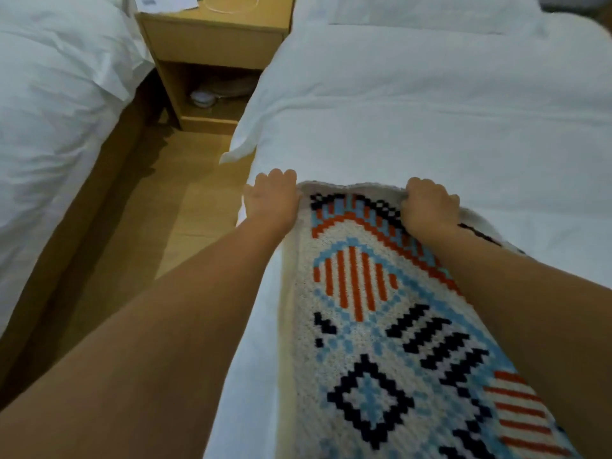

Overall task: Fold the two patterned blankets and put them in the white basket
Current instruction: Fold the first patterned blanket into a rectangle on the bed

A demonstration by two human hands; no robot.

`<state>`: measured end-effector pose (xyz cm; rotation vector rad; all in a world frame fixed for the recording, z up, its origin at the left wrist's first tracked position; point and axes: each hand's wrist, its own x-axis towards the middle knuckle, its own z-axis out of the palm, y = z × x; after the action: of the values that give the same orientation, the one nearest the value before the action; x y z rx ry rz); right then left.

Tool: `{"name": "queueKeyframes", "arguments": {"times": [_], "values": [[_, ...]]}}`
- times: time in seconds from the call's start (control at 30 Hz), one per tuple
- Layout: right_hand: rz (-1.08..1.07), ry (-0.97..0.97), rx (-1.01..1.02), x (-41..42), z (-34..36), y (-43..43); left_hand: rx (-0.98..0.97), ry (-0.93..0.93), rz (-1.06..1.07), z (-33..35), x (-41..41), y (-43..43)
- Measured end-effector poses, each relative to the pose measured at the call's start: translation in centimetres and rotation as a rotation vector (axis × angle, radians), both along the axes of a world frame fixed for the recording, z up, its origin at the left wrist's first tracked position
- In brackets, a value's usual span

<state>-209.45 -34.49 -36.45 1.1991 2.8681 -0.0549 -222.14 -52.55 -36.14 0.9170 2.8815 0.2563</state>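
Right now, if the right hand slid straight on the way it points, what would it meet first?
Most likely only the white bed cover. The right hand grips the far edge of the patterned blanket, and bare cover lies ahead as far as the pillow.

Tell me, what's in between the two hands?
The patterned blanket: its far edge, with black checks, runs from the left hand to the right hand over the white bed. The head view shows it.

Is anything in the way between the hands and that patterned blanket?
Nothing visible. The left hand and right hand both grip the far edge of the patterned blanket, which lies on the white bed. The white basket is out of view.
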Motion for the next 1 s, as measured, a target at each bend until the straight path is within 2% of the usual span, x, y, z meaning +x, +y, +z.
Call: {"name": "queueKeyframes", "arguments": {"times": [0.17, 0.3, 0.43, 0.63, 0.8, 1.0], "values": [[0.005, 0.012, 0.052, -0.6, -5.0, 0.7, 0.017, 0.009, 0.033, -4.9, 0.0, 2.3], [-0.020, -0.053, 0.101, -0.8, -7.3, 1.2, 0.014, -0.073, -0.081, -8.1, 1.0, 3.0], [-0.029, -0.131, 0.160, -0.8, -8.6, 1.1, -0.055, -0.074, -0.063, -9.8, 1.6, 2.7], [0.058, -0.137, 0.151, 1.8, -7.7, -0.6, -0.061, -0.047, -0.078, -8.1, 4.0, 2.2], [0.215, -0.154, 0.009, 5.8, -6.3, -4.3, -0.015, -0.151, -0.174, -5.6, 9.3, 0.5], [0.306, -0.152, -0.086, 12.4, -2.1, -8.2, -0.013, -0.150, -0.200, -1.1, 16.6, -3.1]]}}
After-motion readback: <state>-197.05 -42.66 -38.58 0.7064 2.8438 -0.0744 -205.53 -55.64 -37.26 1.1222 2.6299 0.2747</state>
